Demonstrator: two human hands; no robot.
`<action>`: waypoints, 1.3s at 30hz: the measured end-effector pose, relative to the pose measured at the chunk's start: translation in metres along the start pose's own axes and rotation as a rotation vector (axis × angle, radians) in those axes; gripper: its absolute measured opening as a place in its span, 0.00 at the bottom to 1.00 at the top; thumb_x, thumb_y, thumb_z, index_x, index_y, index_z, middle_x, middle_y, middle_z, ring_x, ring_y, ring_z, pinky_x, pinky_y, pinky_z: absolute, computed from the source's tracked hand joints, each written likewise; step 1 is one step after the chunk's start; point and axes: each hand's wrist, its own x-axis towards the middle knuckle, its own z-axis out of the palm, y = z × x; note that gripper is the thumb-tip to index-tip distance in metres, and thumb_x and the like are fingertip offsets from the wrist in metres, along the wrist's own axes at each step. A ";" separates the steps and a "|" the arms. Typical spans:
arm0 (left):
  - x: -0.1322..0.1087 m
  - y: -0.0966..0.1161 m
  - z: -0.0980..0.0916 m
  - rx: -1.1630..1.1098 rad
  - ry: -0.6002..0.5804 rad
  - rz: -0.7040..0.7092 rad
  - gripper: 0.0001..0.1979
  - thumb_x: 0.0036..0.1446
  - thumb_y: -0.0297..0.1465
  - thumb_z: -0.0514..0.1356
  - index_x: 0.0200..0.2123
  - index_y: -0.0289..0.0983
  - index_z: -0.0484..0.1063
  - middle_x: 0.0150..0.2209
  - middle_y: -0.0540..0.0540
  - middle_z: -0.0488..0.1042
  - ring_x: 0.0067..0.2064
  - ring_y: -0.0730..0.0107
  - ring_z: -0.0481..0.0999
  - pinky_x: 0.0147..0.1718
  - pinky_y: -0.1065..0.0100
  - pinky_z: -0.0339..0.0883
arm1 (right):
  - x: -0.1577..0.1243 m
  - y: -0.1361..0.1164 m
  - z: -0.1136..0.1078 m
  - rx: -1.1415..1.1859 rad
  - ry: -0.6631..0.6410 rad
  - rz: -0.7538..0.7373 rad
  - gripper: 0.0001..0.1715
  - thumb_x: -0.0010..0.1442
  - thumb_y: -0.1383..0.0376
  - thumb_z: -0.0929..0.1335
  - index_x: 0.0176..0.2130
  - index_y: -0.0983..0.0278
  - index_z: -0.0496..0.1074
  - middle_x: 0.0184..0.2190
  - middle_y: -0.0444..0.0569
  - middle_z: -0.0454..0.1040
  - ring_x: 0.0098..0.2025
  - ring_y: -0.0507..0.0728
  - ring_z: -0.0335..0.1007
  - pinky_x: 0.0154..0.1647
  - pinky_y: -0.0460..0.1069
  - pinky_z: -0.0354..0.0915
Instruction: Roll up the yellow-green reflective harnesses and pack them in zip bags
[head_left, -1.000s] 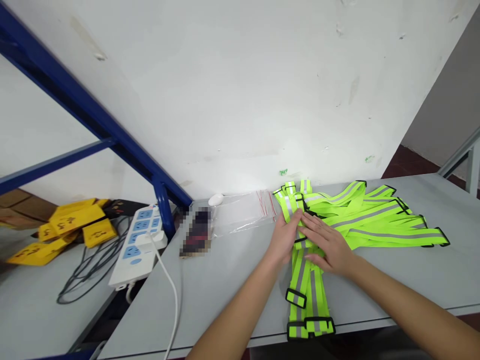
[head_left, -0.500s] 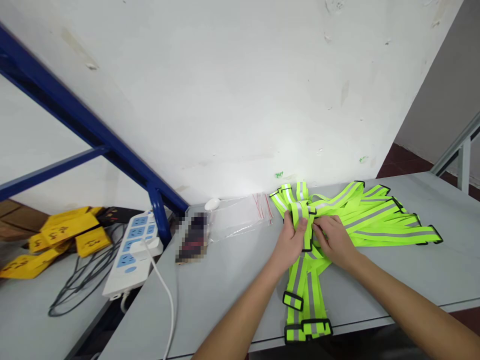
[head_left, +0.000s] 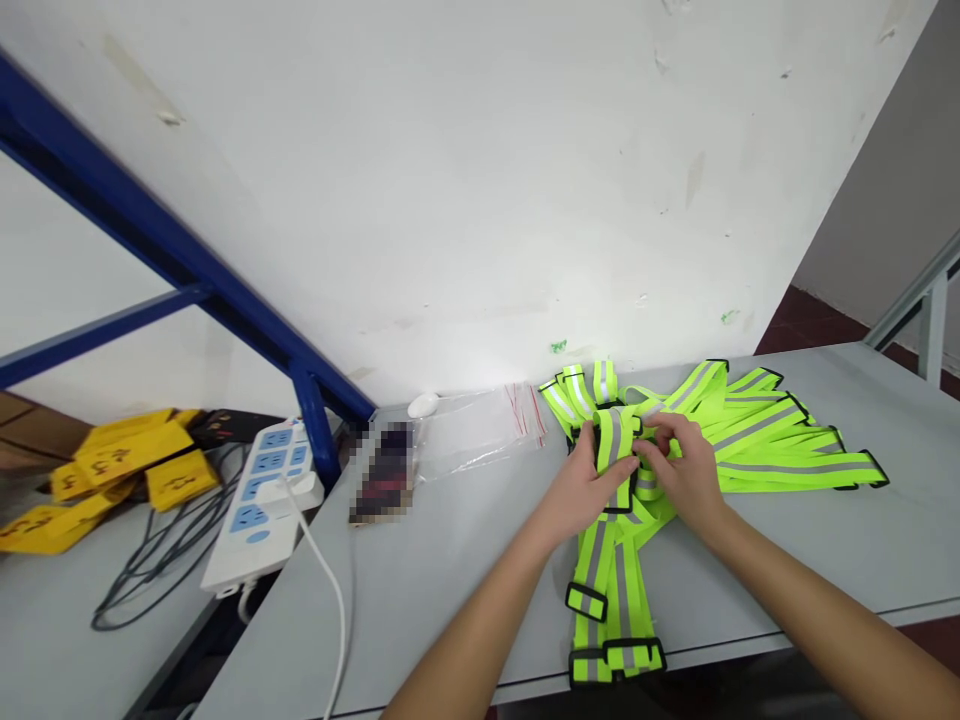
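Looped between my hands is a neon-yellow reflective strap (head_left: 616,432) with a grey stripe and black buckles. My left hand (head_left: 579,490) is closed round the loop's left side, thumb across its front. At the loop's right edge, my right hand (head_left: 686,470) pinches by a small black buckle (head_left: 637,426); its fingertips partly cover what they grip. More reflective straps (head_left: 787,467) lie fanned out to the right on the grey table (head_left: 465,570). Strap ends with black buckles (head_left: 634,655) hang toward the table's front edge.
Clear zip bags (head_left: 472,430) lie left of the straps, beside a white rounded object (head_left: 423,405) and a blurred-out item (head_left: 384,475). A white power strip (head_left: 259,510) with a cable stands further left, near yellow packets (head_left: 131,450) and a blue metal frame (head_left: 202,265).
Both hands have shifted slightly right with the strap loop. My right fingers have moved up to the loop's upper right edge, by the small buckle.
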 end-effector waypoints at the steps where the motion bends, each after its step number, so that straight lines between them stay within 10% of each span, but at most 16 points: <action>1: -0.001 0.000 0.001 -0.005 -0.004 0.001 0.27 0.59 0.41 0.59 0.59 0.41 0.57 0.59 0.42 0.67 0.60 0.57 0.66 0.57 0.57 0.62 | 0.002 0.000 -0.001 -0.022 0.019 -0.029 0.04 0.61 0.61 0.68 0.38 0.58 0.70 0.21 0.41 0.66 0.25 0.55 0.64 0.32 0.52 0.59; 6: -0.003 -0.002 0.007 -0.039 -0.058 0.028 0.38 0.59 0.38 0.59 0.65 0.44 0.41 0.57 0.42 0.68 0.57 0.60 0.69 0.57 0.58 0.62 | 0.006 0.001 -0.003 -0.055 0.071 -0.175 0.07 0.62 0.64 0.67 0.34 0.57 0.76 0.28 0.45 0.72 0.31 0.57 0.68 0.35 0.55 0.56; 19: 0.003 -0.005 0.000 -0.090 -0.021 0.023 0.34 0.62 0.41 0.56 0.66 0.43 0.44 0.63 0.41 0.61 0.62 0.59 0.64 0.59 0.58 0.59 | 0.012 0.019 -0.010 -0.054 -0.145 -0.114 0.21 0.64 0.56 0.63 0.55 0.59 0.62 0.51 0.55 0.70 0.55 0.65 0.64 0.57 0.65 0.53; 25: 0.004 0.000 -0.010 -0.079 0.014 0.040 0.34 0.60 0.41 0.59 0.64 0.44 0.48 0.60 0.43 0.66 0.59 0.59 0.67 0.57 0.59 0.63 | 0.025 0.039 -0.020 -0.093 -0.416 -0.104 0.28 0.58 0.56 0.69 0.56 0.58 0.61 0.46 0.52 0.74 0.52 0.65 0.67 0.55 0.65 0.59; 33: 0.004 0.001 -0.011 -0.180 0.045 0.019 0.31 0.58 0.41 0.60 0.62 0.43 0.54 0.58 0.43 0.68 0.57 0.59 0.69 0.55 0.59 0.65 | 0.031 0.042 0.007 -0.162 -0.428 -0.066 0.25 0.55 0.64 0.69 0.52 0.61 0.65 0.50 0.54 0.73 0.55 0.66 0.66 0.48 0.58 0.66; 39: 0.012 -0.002 -0.029 -0.247 0.177 0.001 0.31 0.57 0.40 0.61 0.61 0.41 0.55 0.52 0.43 0.73 0.52 0.60 0.74 0.52 0.59 0.68 | 0.058 0.054 -0.010 -0.455 -0.398 -0.172 0.22 0.50 0.71 0.67 0.47 0.64 0.69 0.44 0.54 0.77 0.46 0.64 0.72 0.59 0.64 0.53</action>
